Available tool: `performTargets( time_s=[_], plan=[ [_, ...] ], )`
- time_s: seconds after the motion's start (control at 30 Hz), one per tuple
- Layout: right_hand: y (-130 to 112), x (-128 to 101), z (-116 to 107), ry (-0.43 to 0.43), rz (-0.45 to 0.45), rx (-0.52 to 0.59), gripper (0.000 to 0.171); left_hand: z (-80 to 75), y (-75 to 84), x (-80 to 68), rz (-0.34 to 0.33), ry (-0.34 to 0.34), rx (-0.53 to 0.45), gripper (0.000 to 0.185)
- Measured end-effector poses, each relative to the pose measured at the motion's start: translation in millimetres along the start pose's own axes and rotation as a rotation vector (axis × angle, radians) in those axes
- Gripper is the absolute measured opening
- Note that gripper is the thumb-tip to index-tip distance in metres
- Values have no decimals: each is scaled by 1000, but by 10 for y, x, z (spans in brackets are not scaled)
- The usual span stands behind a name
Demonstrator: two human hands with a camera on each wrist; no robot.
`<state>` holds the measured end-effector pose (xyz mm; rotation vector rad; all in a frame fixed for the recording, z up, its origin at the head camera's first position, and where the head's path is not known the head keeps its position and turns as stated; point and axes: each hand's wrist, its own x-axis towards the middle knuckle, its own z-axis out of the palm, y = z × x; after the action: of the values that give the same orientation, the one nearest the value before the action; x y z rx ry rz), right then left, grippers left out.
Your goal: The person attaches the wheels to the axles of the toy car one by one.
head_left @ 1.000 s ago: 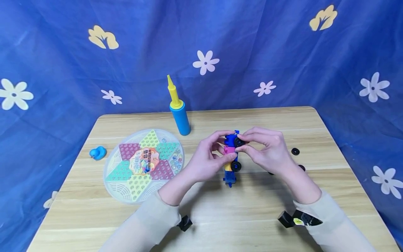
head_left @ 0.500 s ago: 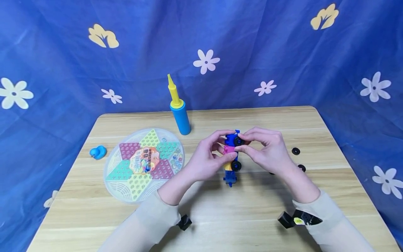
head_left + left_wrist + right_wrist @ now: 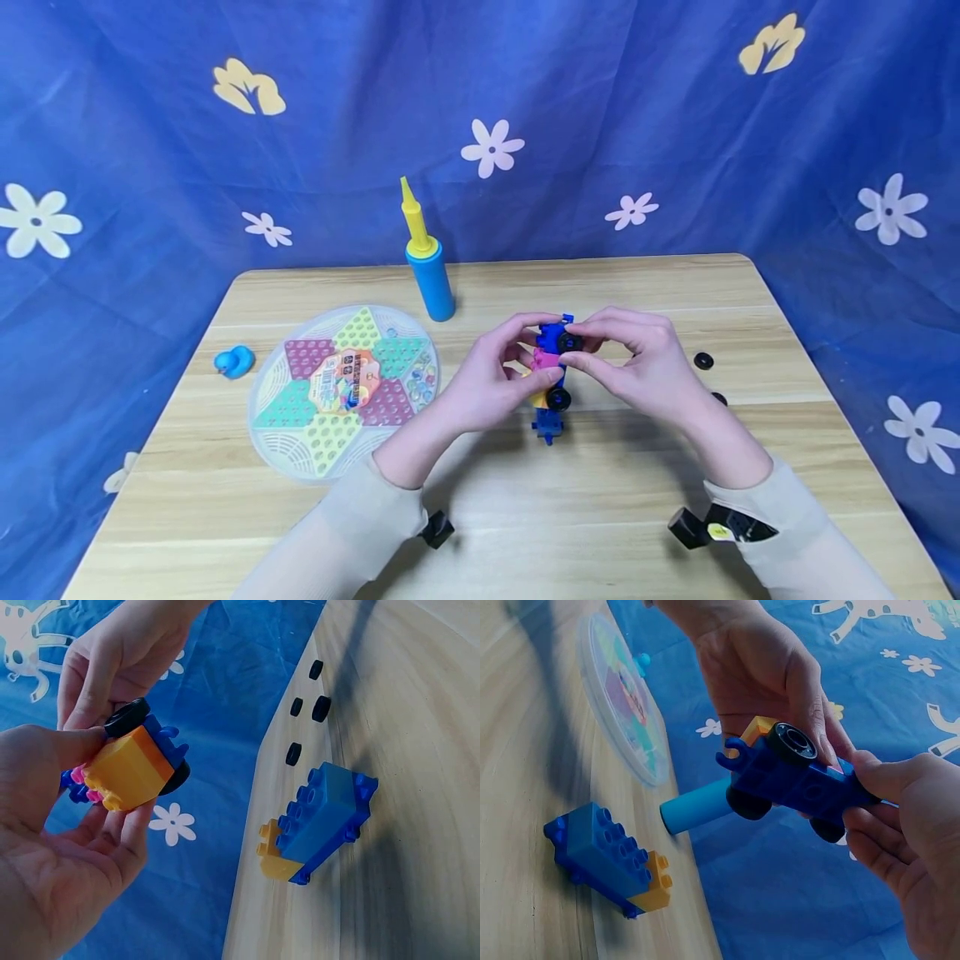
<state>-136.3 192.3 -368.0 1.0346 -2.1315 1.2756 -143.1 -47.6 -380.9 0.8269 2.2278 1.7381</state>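
My left hand (image 3: 487, 383) grips a toy block car (image 3: 780, 776) above the table, its thumb along the side. The car has a blue chassis with hooked ends and pink, blue and yellow blocks (image 3: 129, 772) on top. At its far end my right hand (image 3: 637, 358) pinches a black wheel (image 3: 570, 342) against the chassis with thumb and fingertips; in the right wrist view those fingers hide it. Another wheel (image 3: 793, 742) sits near the hooked end, and more show on the opposite side. Below stands a second blue-and-yellow block car (image 3: 322, 810) without wheels.
Several loose black wheels (image 3: 321, 709) lie on the table to the right. A round Chinese checkers board (image 3: 262, 392) lies left, with a blue rubber duck (image 3: 234, 362) beyond it. A blue-and-yellow hand pump (image 3: 431, 283) stands at the back, before a blue curtain (image 3: 555, 75).
The car and the right hand have shifted down very slightly, with the car tilting a little. Both hands keep their hold.
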Motion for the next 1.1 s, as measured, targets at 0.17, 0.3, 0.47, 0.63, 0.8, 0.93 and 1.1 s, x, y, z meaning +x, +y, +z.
performTargets(
  time_s=[0.17,0.3,0.47,0.63,0.8,0.93,1.1],
  plan=[
    [3,-16,13,0,-6,3,39,7,3,-14,29,2,36,54],
    [-9,-23,21,8,-19,26,37,15,16,-32,52,-1,74,55],
    [-2,-31,22,-4,-19,27,38,13,22,-40,45,-1,69,56],
    [26,-58,7,-50,-8,10,40,7,29,-48,34,-3,79,56],
    [21,-62,-1,-59,-15,6,41,1,47,-44,40,-7,87,55],
    [8,-52,-4,-35,-16,17,40,-10,39,-38,50,-9,80,56],
    [1,-52,-2,-3,-25,27,39,-25,47,-38,48,-7,77,58]
  ],
)
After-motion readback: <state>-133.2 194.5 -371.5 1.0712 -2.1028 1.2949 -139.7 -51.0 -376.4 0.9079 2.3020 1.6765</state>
